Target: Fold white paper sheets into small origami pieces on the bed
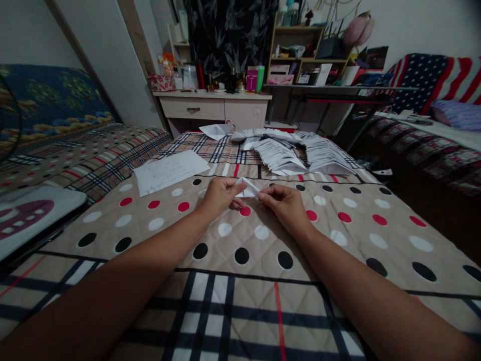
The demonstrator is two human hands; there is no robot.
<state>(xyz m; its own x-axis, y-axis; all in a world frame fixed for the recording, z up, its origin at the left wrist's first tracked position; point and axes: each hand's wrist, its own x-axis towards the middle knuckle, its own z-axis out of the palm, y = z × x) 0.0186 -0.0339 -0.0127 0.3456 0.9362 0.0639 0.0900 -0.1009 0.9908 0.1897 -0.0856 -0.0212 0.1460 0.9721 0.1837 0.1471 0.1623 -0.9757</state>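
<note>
A small folded piece of white paper (248,188) is held between my two hands, just above the bedspread (240,230). My left hand (221,193) grips its left side, with the thumb lying across the front. At the right corner, my right hand (283,203) pinches the paper between thumb and fingertips. The paper has a raised peak in the middle and slopes down to both sides. Beyond my hands lie long rows of folded white paper pieces (280,155), packed tightly together. Sheets of paper with writing (173,171) rest on the bed to the left.
Behind the rows sits a larger folded white paper (216,131). A white dresser (203,108) with bottles stands past the bed's far end. To its right is a desk with a shelf unit (296,55). A white and purple item (26,215) lies at the left edge.
</note>
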